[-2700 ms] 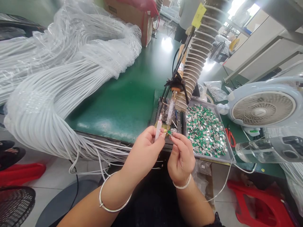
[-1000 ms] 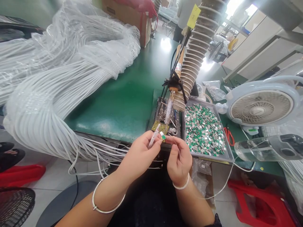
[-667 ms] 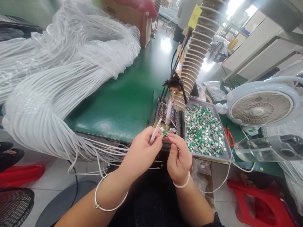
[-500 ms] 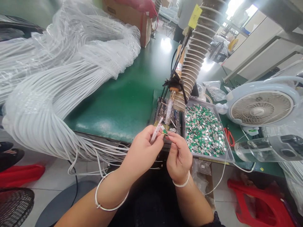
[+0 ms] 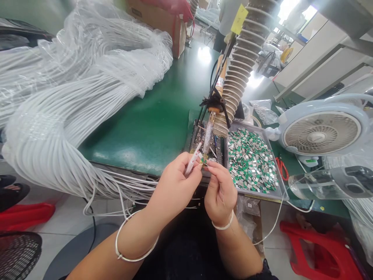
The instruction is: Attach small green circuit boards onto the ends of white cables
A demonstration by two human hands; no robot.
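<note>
My left hand (image 5: 175, 186) is closed around the end of a white cable (image 5: 192, 161), whose tip points up and right. Pinched at that tip is a small green circuit chip (image 5: 201, 159). My right hand (image 5: 220, 190) is closed in a pinch beside it, holding a thin wire (image 5: 224, 202) that trails down past my wrist. Both hands meet just below the tip of a fixed soldering iron (image 5: 209, 136), at the front edge of the green table (image 5: 157, 116).
A grey tray (image 5: 279, 192) of several green chips (image 5: 250, 163) lies right of my hands. A big bundle of white cables (image 5: 58, 116) in plastic fills the left. A ribbed hose (image 5: 241, 62), a fan (image 5: 320, 132) and a red stool (image 5: 317, 249) stand to the right.
My hands have risen slightly toward the soldering iron tip. The chip and cable end stay pinched together, and the right hand's wire stays held.
</note>
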